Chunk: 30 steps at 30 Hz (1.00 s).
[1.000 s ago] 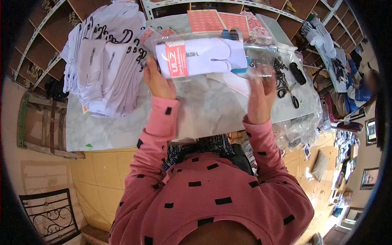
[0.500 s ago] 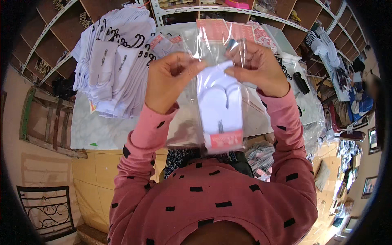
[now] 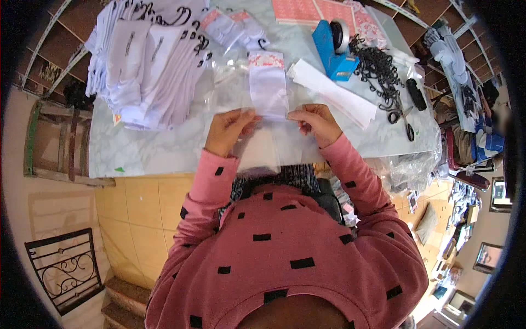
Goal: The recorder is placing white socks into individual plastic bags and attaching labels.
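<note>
A pair of white socks [image 3: 268, 90] with a red-and-white label lies in a clear plastic bag on the table, label end away from me. Both my hands are at the bag's near end. My left hand [image 3: 233, 130] pinches its left corner between thumb and fingers. On the other side my right hand [image 3: 316, 123] pinches the right corner. The clear film between and below my hands is hard to make out. Just beyond the bag lie more bagged socks [image 3: 224, 27] with similar labels and a black hook.
A large pile of white socks [image 3: 148, 82] with black hooks fills the table's left. To the right are a blue tape dispenser [image 3: 333, 55], white paper strips [image 3: 334, 93], a heap of black hooks [image 3: 378, 74] and scissors [image 3: 402, 122]. Pink printed sheets [image 3: 312, 12] lie at the back.
The bagged socks have come down from mid-air onto the table and turned, the label now at the far end. My hands moved down to the bag's near end; the tape dispenser came into view.
</note>
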Each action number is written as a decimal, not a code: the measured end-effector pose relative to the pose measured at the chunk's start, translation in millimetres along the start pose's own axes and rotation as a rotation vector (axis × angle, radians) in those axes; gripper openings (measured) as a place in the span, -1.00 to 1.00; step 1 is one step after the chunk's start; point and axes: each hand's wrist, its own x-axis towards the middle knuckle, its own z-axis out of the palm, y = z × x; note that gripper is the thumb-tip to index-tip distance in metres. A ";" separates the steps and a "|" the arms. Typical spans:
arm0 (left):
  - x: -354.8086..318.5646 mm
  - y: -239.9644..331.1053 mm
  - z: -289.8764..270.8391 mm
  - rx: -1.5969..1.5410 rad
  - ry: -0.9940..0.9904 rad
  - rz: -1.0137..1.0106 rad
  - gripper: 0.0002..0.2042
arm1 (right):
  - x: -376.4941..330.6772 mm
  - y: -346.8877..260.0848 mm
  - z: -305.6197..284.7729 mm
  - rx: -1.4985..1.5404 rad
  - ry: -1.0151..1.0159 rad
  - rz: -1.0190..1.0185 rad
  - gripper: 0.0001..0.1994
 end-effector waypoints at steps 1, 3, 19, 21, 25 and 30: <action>0.2 0.3 2.8 -0.005 0.003 -0.021 -0.78 | -1.2 4.2 1.8 0.003 -0.001 0.022 -0.81; 6.7 5.0 9.4 0.044 0.093 0.093 -0.75 | 4.1 4.6 2.9 -0.026 0.010 -0.070 -0.80; -7.3 39.6 21.7 -0.064 0.088 0.150 -0.79 | 22.1 -36.7 36.3 -1.201 0.227 -1.255 -0.56; -22.7 62.1 33.1 -0.394 -0.015 0.364 -0.50 | 29.4 -61.6 30.3 -1.109 0.247 -1.230 -0.56; -41.9 69.0 26.7 -0.248 0.029 0.518 -0.31 | 62.6 -119.1 17.8 -0.663 0.423 -0.996 -0.61; -55.5 52.6 21.4 -0.171 0.048 0.492 -0.39 | 188.2 -112.7 22.4 -0.155 0.705 -1.040 -0.47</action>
